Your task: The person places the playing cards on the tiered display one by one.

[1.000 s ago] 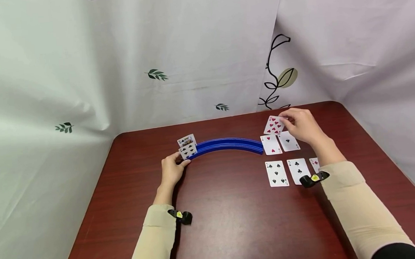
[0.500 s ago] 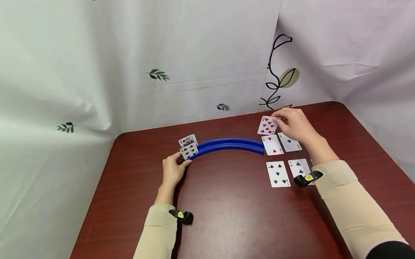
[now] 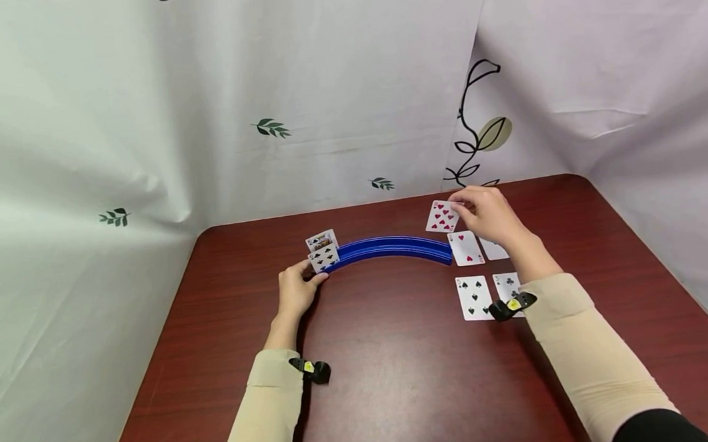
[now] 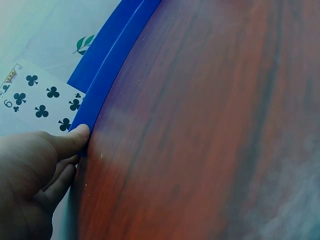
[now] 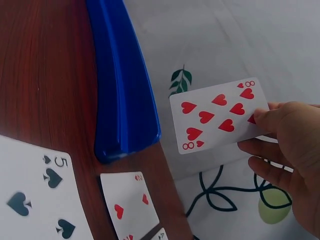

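Both hands are busy: the left hand grips the holder at its nine o'clock end, thumb on the front wall, and the right hand pinches the eight by its three o'clock edge. From left to right, the king and, overlapping it in front, the six stand in the holder. The eight, face visible, is apart from the holder, at two o'clock from its middle. Just beside the three o'clock end lies the two; at six o'clock from it is the five. The step in hand seems to be carrying the eight towards the holder. Next move would probably call for lowering its edge straight into a slot, while the left hand steadies the holder.
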Demonstrator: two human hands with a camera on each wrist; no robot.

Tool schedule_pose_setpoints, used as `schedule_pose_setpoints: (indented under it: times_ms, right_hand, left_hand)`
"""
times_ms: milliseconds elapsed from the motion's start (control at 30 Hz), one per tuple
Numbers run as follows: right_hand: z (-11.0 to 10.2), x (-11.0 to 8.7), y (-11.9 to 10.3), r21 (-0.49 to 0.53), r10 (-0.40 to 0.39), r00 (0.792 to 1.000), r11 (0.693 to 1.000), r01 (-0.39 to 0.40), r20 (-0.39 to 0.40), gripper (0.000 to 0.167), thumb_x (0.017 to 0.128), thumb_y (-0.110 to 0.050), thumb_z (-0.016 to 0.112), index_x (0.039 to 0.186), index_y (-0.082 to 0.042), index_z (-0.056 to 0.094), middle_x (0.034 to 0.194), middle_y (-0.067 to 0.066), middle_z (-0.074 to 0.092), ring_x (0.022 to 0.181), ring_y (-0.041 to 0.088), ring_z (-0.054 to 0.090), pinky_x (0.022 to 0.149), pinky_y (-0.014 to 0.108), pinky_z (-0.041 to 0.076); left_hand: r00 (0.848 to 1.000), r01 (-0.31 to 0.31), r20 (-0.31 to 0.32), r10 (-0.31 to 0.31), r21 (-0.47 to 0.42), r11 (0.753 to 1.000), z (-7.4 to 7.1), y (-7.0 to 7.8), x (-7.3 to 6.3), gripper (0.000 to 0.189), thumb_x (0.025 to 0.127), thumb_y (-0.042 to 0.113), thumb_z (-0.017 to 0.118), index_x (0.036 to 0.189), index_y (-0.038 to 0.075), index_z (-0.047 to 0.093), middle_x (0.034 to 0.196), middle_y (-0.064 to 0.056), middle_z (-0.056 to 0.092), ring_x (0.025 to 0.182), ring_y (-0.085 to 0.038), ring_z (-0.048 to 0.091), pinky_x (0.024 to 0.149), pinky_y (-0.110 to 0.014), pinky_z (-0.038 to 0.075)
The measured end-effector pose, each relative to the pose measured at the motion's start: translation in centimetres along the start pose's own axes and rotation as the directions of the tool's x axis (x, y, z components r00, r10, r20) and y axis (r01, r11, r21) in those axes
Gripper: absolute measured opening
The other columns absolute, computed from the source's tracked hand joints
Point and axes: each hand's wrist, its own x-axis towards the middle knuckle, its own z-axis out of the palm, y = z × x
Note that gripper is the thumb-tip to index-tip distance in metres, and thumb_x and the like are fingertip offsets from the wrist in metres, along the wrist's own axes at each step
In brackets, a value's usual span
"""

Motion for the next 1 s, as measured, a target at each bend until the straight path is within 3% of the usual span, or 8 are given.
schedule_pose_setpoints:
  times_ms: [433,1000]
  right_hand:
    - [1.1,0.4,-1.3,0.017,0.015,0.999,1.000,-0.015,0.033,0.014,0.098,-0.006,0.067,0.107,0.003,0.074,0.098,0.017,0.072,0.084,0.030,0.064,0.076,0.047,0.055]
    - [2.6,1.4,-2.2,0.056,-0.100,0.995,0.993,0.100,-0.007,0.011,0.092,0.002,0.070,0.102,0.003,0.074,0.092,0.015,0.071,0.078,0.027,0.063,0.071,0.042,0.056]
  left_hand:
    - [1.000,0.002,-0.009,-0.002,0.008,1.000,0.0,0.1,-0.1,0.027,0.084,0.012,0.084,0.109,0.004,0.077,0.098,-0.014,0.077,0.096,-0.029,0.073,0.088,-0.046,0.056]
    - [1.000,0.012,-0.001,-0.012,0.001,1.000,-0.1,0.1,0.0,0.025,0.085,0.013,0.084,0.108,0.005,0.078,0.097,-0.013,0.077,0.096,-0.028,0.073,0.089,-0.045,0.056]
